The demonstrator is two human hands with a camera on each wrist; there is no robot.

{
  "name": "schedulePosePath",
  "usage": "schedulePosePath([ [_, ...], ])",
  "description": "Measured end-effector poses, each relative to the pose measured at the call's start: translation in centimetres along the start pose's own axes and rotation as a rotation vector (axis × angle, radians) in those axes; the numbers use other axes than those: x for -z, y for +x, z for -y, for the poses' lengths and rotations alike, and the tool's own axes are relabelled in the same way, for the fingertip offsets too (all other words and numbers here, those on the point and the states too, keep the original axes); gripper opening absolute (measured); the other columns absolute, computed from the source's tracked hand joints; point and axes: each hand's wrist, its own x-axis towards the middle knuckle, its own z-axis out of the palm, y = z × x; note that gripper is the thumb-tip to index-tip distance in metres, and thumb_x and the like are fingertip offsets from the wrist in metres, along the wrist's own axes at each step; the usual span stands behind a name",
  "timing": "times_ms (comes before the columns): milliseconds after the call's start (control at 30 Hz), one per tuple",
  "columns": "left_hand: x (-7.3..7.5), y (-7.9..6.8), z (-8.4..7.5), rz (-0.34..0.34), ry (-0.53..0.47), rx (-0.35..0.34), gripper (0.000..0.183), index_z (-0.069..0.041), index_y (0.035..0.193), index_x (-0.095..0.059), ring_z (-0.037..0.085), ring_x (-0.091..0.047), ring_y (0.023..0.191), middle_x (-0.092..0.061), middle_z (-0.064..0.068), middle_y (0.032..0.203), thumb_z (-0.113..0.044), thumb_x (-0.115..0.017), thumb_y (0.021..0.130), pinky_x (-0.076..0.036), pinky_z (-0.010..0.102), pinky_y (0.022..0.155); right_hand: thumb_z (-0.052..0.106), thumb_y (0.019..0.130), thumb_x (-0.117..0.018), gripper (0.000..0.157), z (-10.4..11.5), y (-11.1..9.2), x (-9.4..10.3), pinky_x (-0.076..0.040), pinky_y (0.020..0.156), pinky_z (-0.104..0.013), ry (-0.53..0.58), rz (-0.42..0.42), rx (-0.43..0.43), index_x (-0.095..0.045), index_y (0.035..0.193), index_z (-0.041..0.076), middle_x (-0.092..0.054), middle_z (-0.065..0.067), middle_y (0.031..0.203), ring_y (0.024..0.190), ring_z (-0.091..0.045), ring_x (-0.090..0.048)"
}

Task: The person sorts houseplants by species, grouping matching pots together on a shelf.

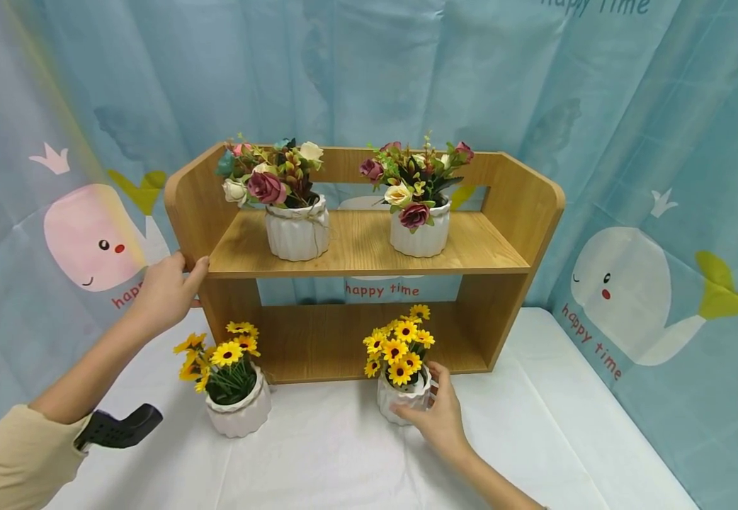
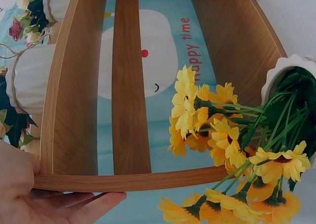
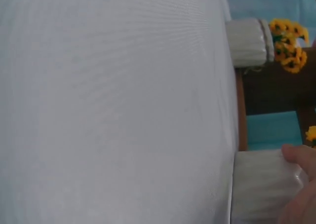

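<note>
A two-tier wooden shelf (image 1: 362,241) stands on the white table. At its left side panel, my left hand (image 1: 163,294) grips the front edge, thumb in front and fingers along the outer face; the left wrist view shows those fingers (image 2: 101,206) against the wood. My right hand (image 1: 444,418) holds a white fluted flowerpot (image 1: 401,404) of small yellow sunflowers (image 1: 401,347), thumb and fingers on opposite sides. That pot is just before the lower tier. Another white pot (image 1: 241,411) of yellow sunflowers rests on the table by the shelf's left front corner.
On the upper tier are two white pots, the left one (image 1: 297,230) and the right one (image 1: 420,230), both with artificial roses. A blue curtain (image 1: 382,71) with whale prints hangs behind and beside the white tablecloth (image 1: 318,453).
</note>
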Motion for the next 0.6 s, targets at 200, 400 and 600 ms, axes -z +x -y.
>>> schedulePosePath([
  [200,0.05,0.08,0.13,-0.002,0.008,-0.004,0.057,0.027,0.130,-0.044,0.046,-0.074,0.081,-0.057,0.047,0.117,-0.028,-0.036,0.115,-0.062,0.036,0.059,0.005,0.070,-0.096,0.097,-0.04,-0.15,-0.65,-0.047,0.108,-0.057,0.003,-0.038,0.017,-0.037,0.147,-0.004,-0.051,-0.027,0.145,0.130,-0.042,-0.054],
  [400,0.08,0.09,0.07,-0.003,0.010,0.001,0.058,0.028,0.130,-0.044,0.048,-0.073,0.083,-0.057,0.047,0.118,-0.028,-0.036,0.115,-0.062,0.036,0.059,0.004,0.068,-0.096,0.095,0.22,-0.32,-1.05,-0.047,0.107,-0.056,0.003,-0.089,0.027,-0.042,0.145,-0.005,-0.054,-0.025,0.144,0.128,-0.041,-0.056],
  [600,0.04,0.07,-0.05,0.007,0.002,0.012,0.059,0.028,0.133,-0.041,0.051,-0.073,0.088,-0.055,0.049,0.124,-0.028,-0.035,0.115,-0.064,0.042,0.064,0.005,0.066,-0.097,0.093,0.50,-0.27,-0.94,-0.051,0.102,-0.050,-0.007,-0.111,0.001,-0.047,0.144,-0.004,-0.058,-0.025,0.141,0.122,-0.039,-0.059],
])
